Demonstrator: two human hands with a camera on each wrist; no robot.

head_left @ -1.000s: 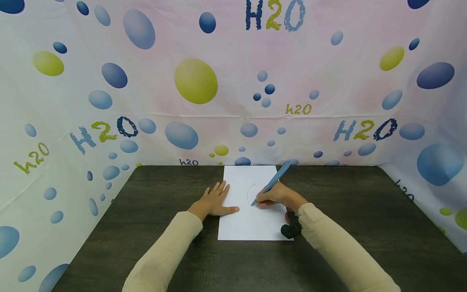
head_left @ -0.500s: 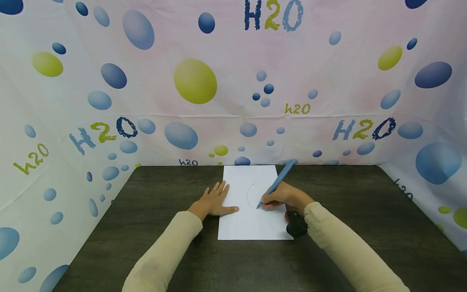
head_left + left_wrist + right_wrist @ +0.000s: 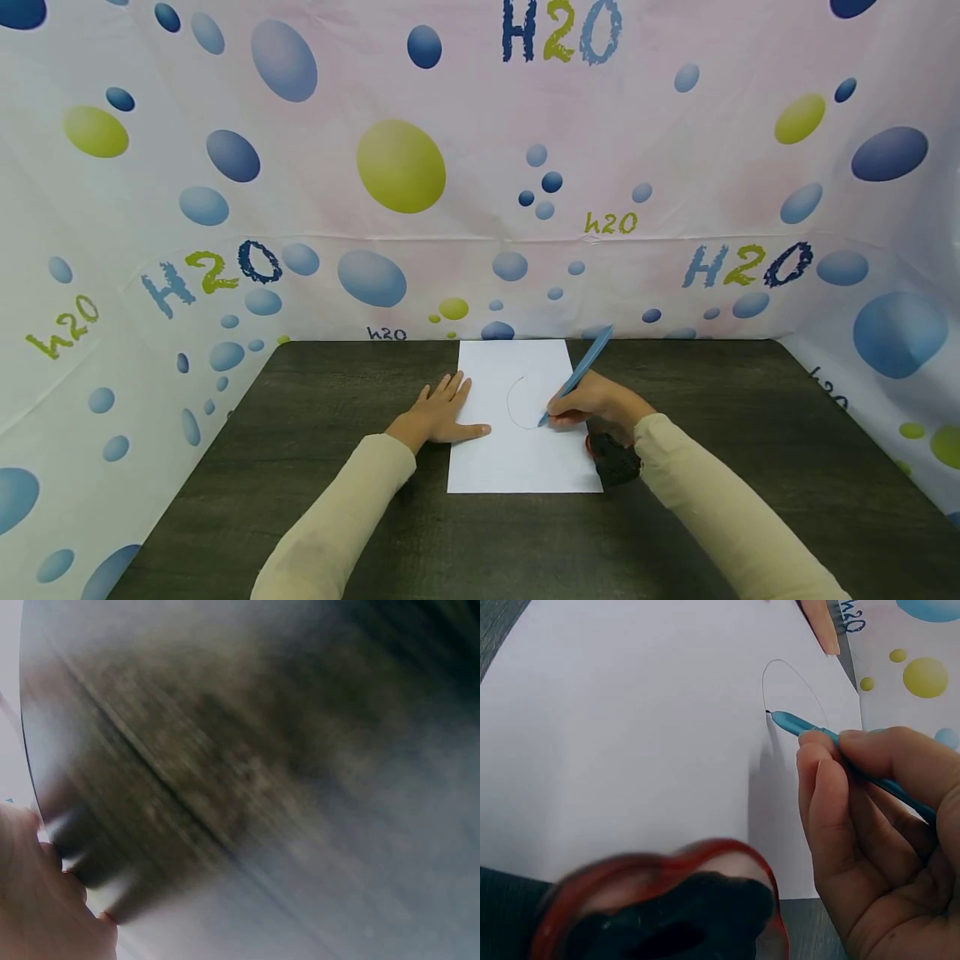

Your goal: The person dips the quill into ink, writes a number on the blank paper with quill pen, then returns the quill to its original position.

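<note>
A white sheet of paper (image 3: 498, 467) lies on the dark wooden table. My left hand (image 3: 438, 414) rests flat at the sheet's left edge, fingers spread and the thumb on the paper. My right hand (image 3: 596, 402) pinches a blue pen (image 3: 583, 367) between thumb and fingers, its tip on the paper right of centre. A thin curved line (image 3: 509, 404) runs from near the top middle of the sheet down and round to the pen tip. In the right wrist view the pen (image 3: 799, 727) meets the end of this curve (image 3: 780, 661). The left wrist view shows only part of the left hand (image 3: 45, 892).
A black device with a red edge (image 3: 613, 458) sits at the right wrist, over the paper's lower right edge. The dark table (image 3: 337, 392) runs back to a white backdrop (image 3: 465, 225) printed with bubbles and H2O lettering.
My right hand has moved to the right with the pen, first slightly downward. The curved line has grown longer along its bottom. My left hand has stayed in place.
</note>
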